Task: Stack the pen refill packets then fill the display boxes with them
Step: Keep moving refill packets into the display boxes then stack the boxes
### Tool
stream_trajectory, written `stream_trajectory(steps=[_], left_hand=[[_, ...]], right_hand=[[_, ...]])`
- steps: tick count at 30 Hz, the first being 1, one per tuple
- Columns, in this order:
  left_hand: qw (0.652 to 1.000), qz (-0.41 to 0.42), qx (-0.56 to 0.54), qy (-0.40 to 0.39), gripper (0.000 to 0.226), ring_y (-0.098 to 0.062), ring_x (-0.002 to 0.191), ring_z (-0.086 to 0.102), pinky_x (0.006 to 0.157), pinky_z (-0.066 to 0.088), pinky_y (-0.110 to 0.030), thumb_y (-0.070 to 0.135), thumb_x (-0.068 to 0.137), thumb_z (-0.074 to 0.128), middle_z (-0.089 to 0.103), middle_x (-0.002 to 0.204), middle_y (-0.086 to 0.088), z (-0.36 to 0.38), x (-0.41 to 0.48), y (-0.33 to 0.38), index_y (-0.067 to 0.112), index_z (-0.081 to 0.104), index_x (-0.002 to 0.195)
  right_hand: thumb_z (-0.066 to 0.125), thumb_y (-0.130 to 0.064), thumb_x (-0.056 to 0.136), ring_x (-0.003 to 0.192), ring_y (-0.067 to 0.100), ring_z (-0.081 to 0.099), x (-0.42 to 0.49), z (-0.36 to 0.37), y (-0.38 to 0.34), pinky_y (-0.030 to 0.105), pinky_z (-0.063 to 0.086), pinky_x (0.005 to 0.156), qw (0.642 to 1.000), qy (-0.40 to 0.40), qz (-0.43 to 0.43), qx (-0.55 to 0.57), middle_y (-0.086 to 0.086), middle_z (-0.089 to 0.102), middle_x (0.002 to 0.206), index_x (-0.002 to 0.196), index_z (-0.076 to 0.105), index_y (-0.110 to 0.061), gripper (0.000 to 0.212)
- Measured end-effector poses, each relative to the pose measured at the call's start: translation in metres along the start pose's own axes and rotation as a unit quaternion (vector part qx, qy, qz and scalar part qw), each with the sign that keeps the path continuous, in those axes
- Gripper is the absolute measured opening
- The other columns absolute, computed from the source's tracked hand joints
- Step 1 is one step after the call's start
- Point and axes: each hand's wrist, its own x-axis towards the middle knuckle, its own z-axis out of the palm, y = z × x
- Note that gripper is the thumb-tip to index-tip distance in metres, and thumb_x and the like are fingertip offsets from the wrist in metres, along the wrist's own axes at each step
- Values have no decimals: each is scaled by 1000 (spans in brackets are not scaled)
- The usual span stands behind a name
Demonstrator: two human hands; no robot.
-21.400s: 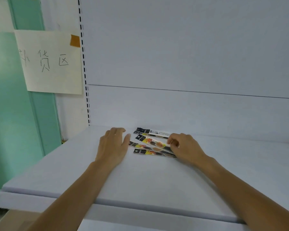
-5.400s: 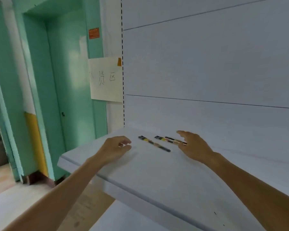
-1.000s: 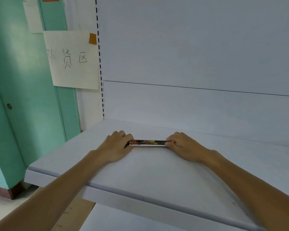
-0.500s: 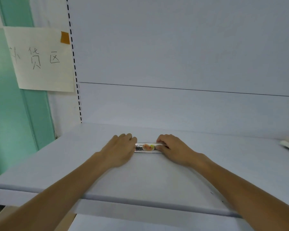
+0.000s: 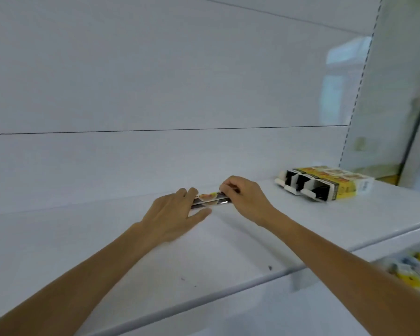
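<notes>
Pen refill packets (image 5: 210, 199) lie as a slim, flat stack of long glossy strips, printed black with an orange-yellow patch, on the smooth white shelf (image 5: 58, 226). At least two layers show at the near edge; the full count cannot be told. Left hand (image 5: 172, 214): wide, fingers straight and laid over the left end of the stack, thumb spread on the shelf in front of it. Right hand (image 5: 245, 197): narrow, fingers curled down and pinching the right end of the stack. Well to the right of the right hand stand three display boxes (image 5: 323, 186) of yellow-and-black cardboard, side by side and touching, with dark open mouths and white flaps facing left. Below the right forearm, on a lower level, lie blurred yellow-and-white goods (image 5: 415, 270).
</notes>
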Motion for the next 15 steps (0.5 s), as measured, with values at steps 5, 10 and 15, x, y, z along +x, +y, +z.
stream_trajectory(steps=[5,10,15], left_hand=[[998,9,-60,29,34,-19,66,48,59,31,-30,54,94,28,50,76,5,15,68,72,22,40,93],[994,-22,-92,57,37,-19,67,49,57,30,-28,52,94,30,52,74,4,33,124,141,20,49,92],[989,-95,-84,77,43,-21,68,50,59,33,-29,51,95,27,54,69,1,40,162,195,19,53,86]], right_hand=[[40,-30,99,90,14,52,1,-86,60,20,30,72,996,56,-19,-72,-1,65,94,99,66,-9,34],[40,-34,98,125,15,44,13,-186,126,32,31,106,984,109,-62,-127,-3,54,132,131,52,-18,38],[42,-27,98,124,20,43,25,-257,191,37,33,104,974,73,-84,-195,4,53,133,137,44,-16,41]])
